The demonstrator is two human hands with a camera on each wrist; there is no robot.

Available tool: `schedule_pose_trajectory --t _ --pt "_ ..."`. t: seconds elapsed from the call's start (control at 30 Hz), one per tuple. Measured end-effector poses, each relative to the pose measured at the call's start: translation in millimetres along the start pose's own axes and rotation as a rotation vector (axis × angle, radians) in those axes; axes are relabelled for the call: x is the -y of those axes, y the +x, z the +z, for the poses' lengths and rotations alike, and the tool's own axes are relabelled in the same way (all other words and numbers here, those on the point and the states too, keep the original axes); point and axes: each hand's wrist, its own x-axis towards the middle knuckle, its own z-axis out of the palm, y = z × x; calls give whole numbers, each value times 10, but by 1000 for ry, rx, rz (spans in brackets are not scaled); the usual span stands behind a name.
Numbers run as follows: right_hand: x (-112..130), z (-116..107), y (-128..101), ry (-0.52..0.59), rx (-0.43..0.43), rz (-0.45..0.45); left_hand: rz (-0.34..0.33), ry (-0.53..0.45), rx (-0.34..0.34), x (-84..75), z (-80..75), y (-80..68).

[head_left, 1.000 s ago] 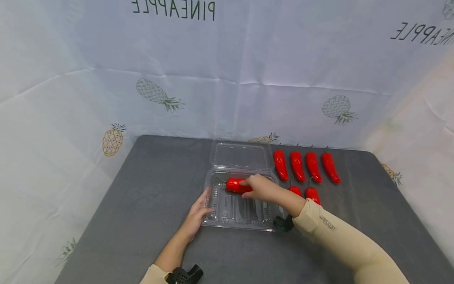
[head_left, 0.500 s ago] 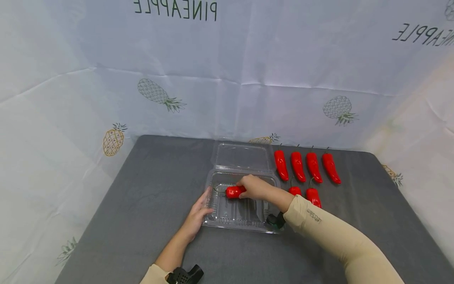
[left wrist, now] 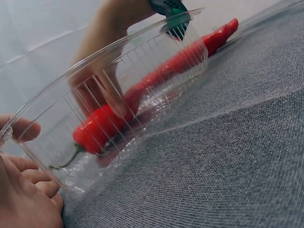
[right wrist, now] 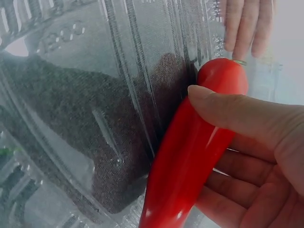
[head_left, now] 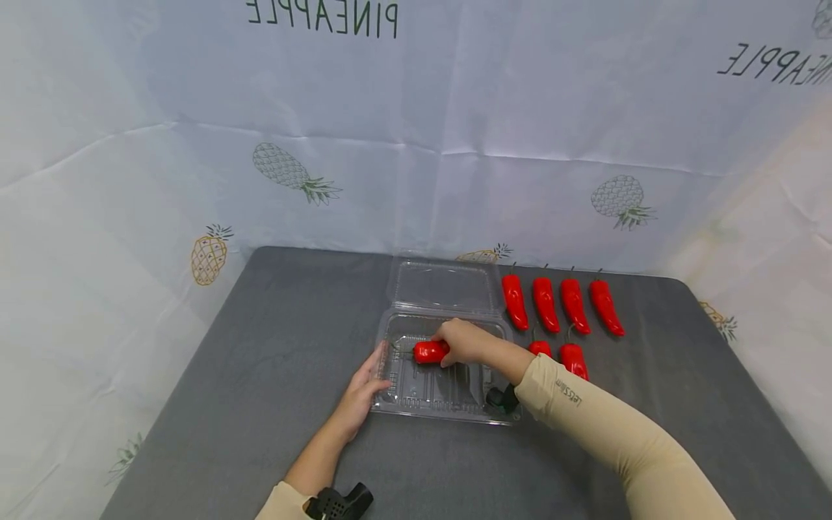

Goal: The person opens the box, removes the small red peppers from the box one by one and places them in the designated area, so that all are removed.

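Note:
My right hand grips a glossy red pepper inside the tray of a clear plastic clamshell container, stem end pointing left. In the right wrist view the thumb lies over the pepper and the fingers curl beneath it, above the ribbed tray floor. My left hand rests against the tray's left wall with straight fingers, thumb by the front rim. The left wrist view shows the pepper through the ribbed wall, low in the tray.
The container's lid lies open behind the tray. Several red peppers stand in a row at the back right of the grey table, and two more lie right of the tray. A pineapple-print cloth hangs behind.
My right hand carried the pepper left and down into the tray over the last second; since half a second ago it has barely moved. The left hand stayed against the container.

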Motion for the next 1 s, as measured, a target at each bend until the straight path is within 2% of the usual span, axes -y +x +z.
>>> schedule_pose_trajectory --t 0.3,0.47,0.67,0.9,1.0 --pt "-8 -21 -22 44 20 -19 13 -17 6 -7 10 -7" --pt "-10 -81 -86 85 -5 -43 1 -16 -4 -4 7 -3" --pt "-78 -135 -241 264 -41 -29 -4 -11 -5 2 10 -8" --pt "-325 -209 -537 454 -196 -63 20 -4 -1 11 16 0" --pt "-455 -193 -672 520 -248 -40 16 -3 -6 17 19 0"
